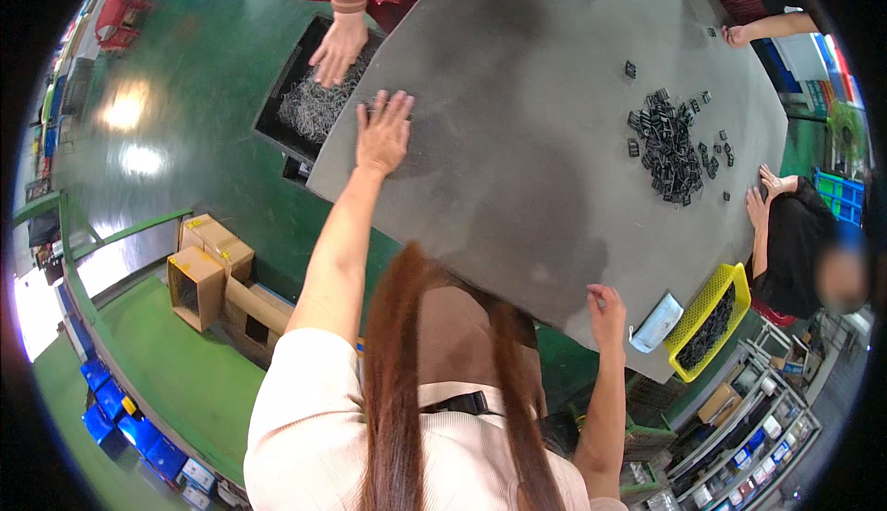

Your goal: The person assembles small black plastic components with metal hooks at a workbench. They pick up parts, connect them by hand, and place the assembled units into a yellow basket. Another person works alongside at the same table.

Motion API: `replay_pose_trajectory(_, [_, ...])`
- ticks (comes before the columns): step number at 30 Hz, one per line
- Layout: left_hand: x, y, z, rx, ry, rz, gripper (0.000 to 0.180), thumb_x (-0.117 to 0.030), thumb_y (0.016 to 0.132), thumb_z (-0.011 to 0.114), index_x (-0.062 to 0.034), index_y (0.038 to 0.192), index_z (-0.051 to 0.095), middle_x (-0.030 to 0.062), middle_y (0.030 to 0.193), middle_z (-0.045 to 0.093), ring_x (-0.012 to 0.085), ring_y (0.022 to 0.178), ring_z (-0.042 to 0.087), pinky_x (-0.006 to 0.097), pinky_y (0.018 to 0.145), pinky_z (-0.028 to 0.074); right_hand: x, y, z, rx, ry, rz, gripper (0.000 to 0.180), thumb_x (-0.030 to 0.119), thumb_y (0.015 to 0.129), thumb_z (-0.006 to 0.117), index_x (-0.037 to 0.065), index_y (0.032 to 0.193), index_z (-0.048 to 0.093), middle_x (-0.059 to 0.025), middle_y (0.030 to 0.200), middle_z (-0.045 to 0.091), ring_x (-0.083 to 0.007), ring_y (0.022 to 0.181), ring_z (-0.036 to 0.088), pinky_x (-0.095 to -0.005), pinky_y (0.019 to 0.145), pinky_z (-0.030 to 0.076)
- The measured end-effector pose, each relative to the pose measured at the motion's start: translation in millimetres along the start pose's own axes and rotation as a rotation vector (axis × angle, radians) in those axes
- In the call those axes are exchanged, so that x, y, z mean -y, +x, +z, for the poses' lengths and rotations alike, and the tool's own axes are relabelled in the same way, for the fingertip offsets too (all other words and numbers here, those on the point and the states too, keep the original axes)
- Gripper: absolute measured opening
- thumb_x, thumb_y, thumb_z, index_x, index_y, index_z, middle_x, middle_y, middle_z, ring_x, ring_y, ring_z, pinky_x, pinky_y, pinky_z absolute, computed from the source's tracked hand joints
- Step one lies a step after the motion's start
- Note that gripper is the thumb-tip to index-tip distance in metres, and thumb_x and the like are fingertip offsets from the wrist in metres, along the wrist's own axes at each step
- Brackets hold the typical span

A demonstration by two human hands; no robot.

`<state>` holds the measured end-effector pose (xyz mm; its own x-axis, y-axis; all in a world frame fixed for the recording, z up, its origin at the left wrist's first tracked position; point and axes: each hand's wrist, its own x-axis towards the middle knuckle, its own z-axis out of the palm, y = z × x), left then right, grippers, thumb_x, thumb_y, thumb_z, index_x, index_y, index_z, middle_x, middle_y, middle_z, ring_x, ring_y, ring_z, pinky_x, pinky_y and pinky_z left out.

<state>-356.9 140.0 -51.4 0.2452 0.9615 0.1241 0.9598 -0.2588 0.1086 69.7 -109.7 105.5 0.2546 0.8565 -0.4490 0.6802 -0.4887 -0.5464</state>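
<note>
Left hand [382,137] is spread over the grey table [545,141], near the black bin [298,67]. Right hand [607,312] is kinda curled; whether anything's pinched can't be told.

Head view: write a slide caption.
Grey table, black parts heaped at right; wearer's left hand spread at the left edge, right hand near the lower edge.

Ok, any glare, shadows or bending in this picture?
Head view: two bright glare spots on the green floor; soft dark shadows across the table, its left edge bowed; left hand and right hand fairly sharp.
</note>
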Motion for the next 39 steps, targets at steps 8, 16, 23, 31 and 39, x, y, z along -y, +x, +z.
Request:
replay_pose_trajectory(8, [148, 16, -16, -0.083, 0.065, -0.513, 0.034, -0.014, 0.086, 0.044, -0.0103, 0.117, 0.055, 0.0088, 0.117, 0.059, 0.0297, 0.101, 0.059, 0.041, 0.085, 0.047, 14, -2, 4, -0.094, -0.045, -0.072, 0.014, 0.007, 0.082, 0.059, 0.007, 0.095, 0.063, -0.0096, 0.091, 0.062, -0.0269, 0.084, 0.061, -0.0347, 0.069, 0.049])
replay_pose_trajectory(16, [56, 66, -35, -0.191, -0.181, -0.459, 0.023, -0.009, 0.085, 0.047, -0.0096, 0.098, 0.065, 0.0089, 0.098, 0.065, 0.0261, 0.091, 0.062, 0.037, 0.078, 0.048, -44, 46, -44, -0.166, 0.048, -0.010, 0.013, 0.010, 0.082, 0.058, 0.008, 0.093, 0.064, -0.0106, 0.093, 0.062, -0.0314, 0.088, 0.060, -0.0394, 0.075, 0.048])
replay_pose_trajectory(23, [-239, 54, -42, 0.049, -0.679, -0.011, 0.023, 0.005, 0.080, 0.049, -0.0055, 0.092, 0.065, 0.0101, 0.090, 0.064, 0.0226, 0.084, 0.063, 0.031, 0.075, 0.049, -131, 190, -97, -0.428, 0.027, -0.045, 0.012, 0.016, 0.084, 0.056, 0.010, 0.091, 0.064, -0.0116, 0.089, 0.060, -0.0321, 0.089, 0.059, -0.0416, 0.077, 0.047])
replay_pose_trajectory(31, [-455, 63, -2, 0.136, -0.807, 0.119, 0.022, 0.002, 0.079, 0.052, -0.0054, 0.096, 0.063, 0.0086, 0.097, 0.063, 0.0251, 0.095, 0.060, 0.032, 0.083, 0.046, -102, 282, -123, -0.488, -0.142, -0.075, 0.035, 0.021, 0.069, 0.074, 0.016, 0.100, 0.059, -0.0082, 0.109, 0.049, -0.0305, 0.101, 0.054, -0.0413, 0.081, 0.049])
replay_pose_trajectory(39, [-507, 111, 8, -0.034, -0.355, 0.485, 0.025, -0.003, 0.072, 0.055, -0.0128, 0.093, 0.063, 0.0083, 0.096, 0.061, 0.0266, 0.098, 0.056, 0.039, 0.087, 0.044, -142, 218, -125, -0.084, 0.142, -0.206, 0.020, 0.007, 0.072, 0.059, 0.007, 0.092, 0.060, -0.0111, 0.088, 0.061, -0.0267, 0.088, 0.061, -0.0382, 0.075, 0.049])
